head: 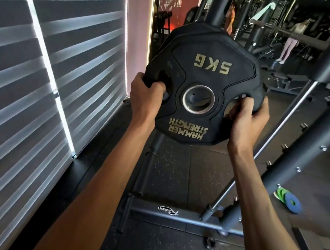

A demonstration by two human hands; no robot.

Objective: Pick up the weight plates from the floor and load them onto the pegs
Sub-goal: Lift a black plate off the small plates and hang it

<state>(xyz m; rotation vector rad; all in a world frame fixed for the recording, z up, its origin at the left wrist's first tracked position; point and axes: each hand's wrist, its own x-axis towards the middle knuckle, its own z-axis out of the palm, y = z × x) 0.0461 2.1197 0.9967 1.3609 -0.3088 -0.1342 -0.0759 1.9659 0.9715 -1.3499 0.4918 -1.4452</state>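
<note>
Black rubber-coated weight plate (203,83) with gold "5KG" and "HAMMER STRENGTH" lettering, read upside down, is held up in the air in front of a dark grey steel rack upright (223,4). The left hand (146,94) grips its left cut-out handle and the right hand (246,120) grips the right one, fingers curled through. Below lies speckled black rubber floor (185,170); small green and blue discs (287,200) rest at right.

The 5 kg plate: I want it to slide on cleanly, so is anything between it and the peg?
Nothing visible: the plate, held by both hands, has its centre hole open, with the peg's end showing through it.
</note>
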